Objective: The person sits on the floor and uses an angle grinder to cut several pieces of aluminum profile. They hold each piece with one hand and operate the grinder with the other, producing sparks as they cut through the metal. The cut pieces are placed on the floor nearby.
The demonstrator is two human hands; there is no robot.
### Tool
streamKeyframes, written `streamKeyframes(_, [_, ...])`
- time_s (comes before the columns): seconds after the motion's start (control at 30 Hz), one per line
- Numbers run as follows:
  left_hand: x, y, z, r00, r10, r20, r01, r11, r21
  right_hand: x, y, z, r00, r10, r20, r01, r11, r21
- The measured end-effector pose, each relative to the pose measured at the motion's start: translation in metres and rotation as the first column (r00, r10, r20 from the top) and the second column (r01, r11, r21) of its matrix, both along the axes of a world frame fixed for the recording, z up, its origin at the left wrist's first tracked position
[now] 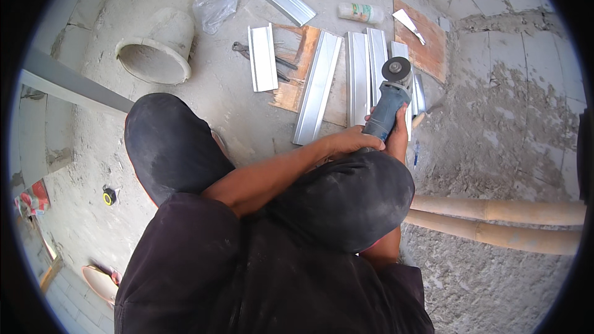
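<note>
My left hand [356, 140] is closed around the rear body of a grey-blue angle grinder [387, 111]. My right hand [398, 133] wraps the same body from its right side, fingers partly hidden. The grinder points away from me, its dark round disc [396, 69] facing up. Beneath and beside it lie cut lengths of silvery metal channel [357, 74]. Another long channel [318, 89] rests slantwise across a piece of plywood [288, 96]. To its left sits a shorter channel [263, 59], partly covering dark long-handled pincers [241, 48].
Far ahead are more channel pieces [286, 3], a clear plastic bag [219, 5], a whitish cylinder [361, 12] and a scraper [409, 26] on a board [433, 62]. A bucket [164, 43] lies tipped. Bamboo poles [495, 210] lie right; a tape measure [109, 196] left.
</note>
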State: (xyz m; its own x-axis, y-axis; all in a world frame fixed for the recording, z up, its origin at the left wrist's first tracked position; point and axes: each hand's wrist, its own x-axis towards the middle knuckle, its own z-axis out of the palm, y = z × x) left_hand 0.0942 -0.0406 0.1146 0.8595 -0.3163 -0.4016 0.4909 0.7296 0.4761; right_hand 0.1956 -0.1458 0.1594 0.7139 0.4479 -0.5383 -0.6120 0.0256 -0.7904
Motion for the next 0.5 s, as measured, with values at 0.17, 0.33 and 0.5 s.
streamKeyframes(0.17, [0.006,0.001,0.006,1.000,0.027,-0.007,-0.026,0.996,0.080,0.008,0.000,0.005,1.000,0.012,-0.024,-0.014,0.998,-0.057])
streamKeyframes(0.33, [0.021,0.001,-0.004,0.976,-0.001,0.218,-0.073,0.941,0.332,0.032,0.012,0.012,0.991,0.117,0.072,-0.093,0.956,-0.279])
streamKeyframes(0.5, [-0.003,0.017,-0.022,0.984,0.136,0.116,-0.149,0.265,0.953,0.054,0.004,0.019,0.919,0.284,0.274,-0.120,0.862,-0.492])
